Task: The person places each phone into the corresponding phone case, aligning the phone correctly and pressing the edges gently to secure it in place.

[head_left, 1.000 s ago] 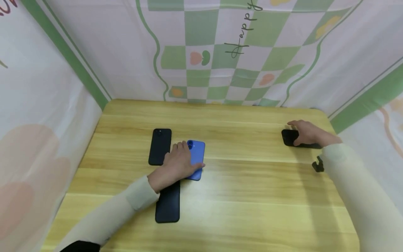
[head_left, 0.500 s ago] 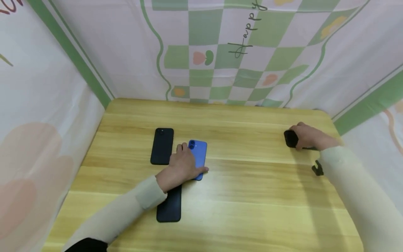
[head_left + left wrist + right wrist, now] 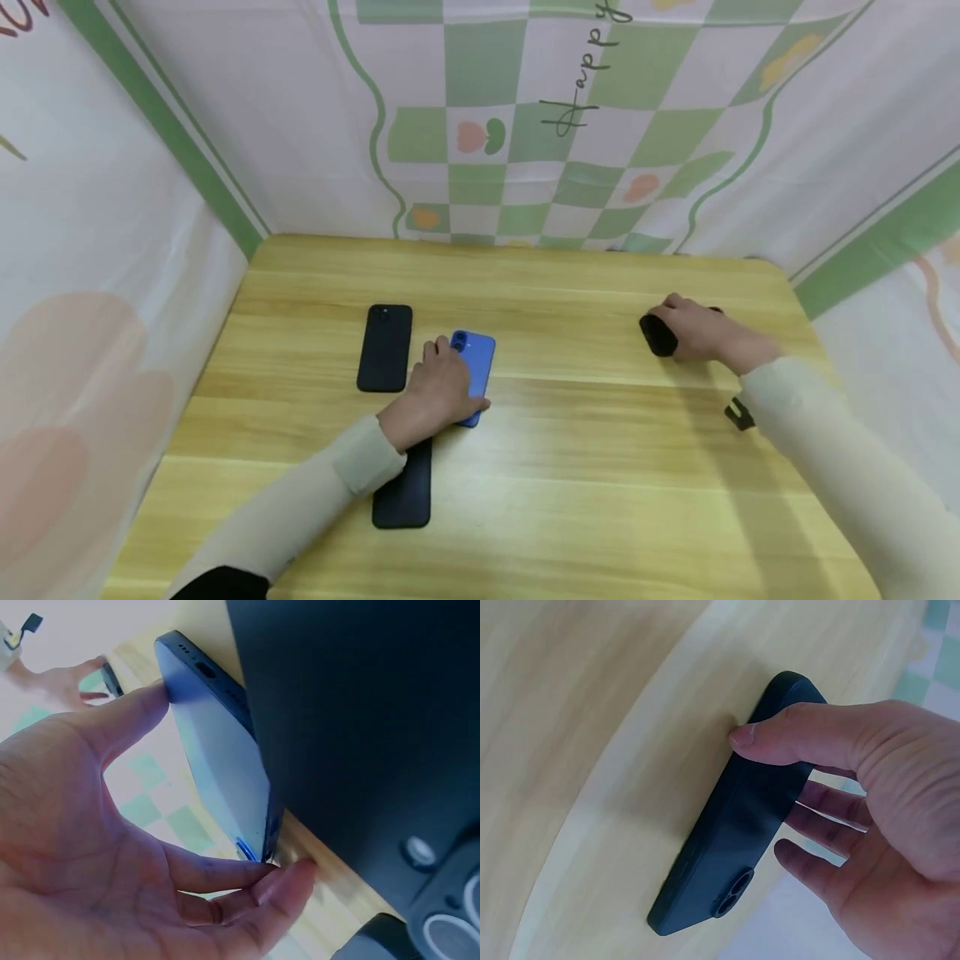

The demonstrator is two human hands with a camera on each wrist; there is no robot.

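On the left half of the table, my left hand [image 3: 435, 387] holds a blue smartphone [image 3: 476, 358] across its edges. The left wrist view has the thumb on one edge of that blue smartphone [image 3: 214, 754] and the fingertips at the opposite one. Farther right, my right hand [image 3: 697, 329] grips a black smartphone [image 3: 657, 336], tilted up over the table. Seen from the right wrist, the thumb lies along one edge of this black smartphone [image 3: 735, 817], whose camera bump shows; the fingers are partly hidden behind it.
Another black smartphone [image 3: 385, 348] lies left of the left hand. A larger black phone [image 3: 402, 496] lies nearer me, partly under the left forearm. The wooden table [image 3: 570, 467] meets patterned cloth walls [image 3: 480, 75]. A small black part [image 3: 740, 413] shows beside the right sleeve.
My right hand has closed round the black smartphone, tipped it up from lying flat and brought it leftward. The left hand and blue smartphone have barely shifted.
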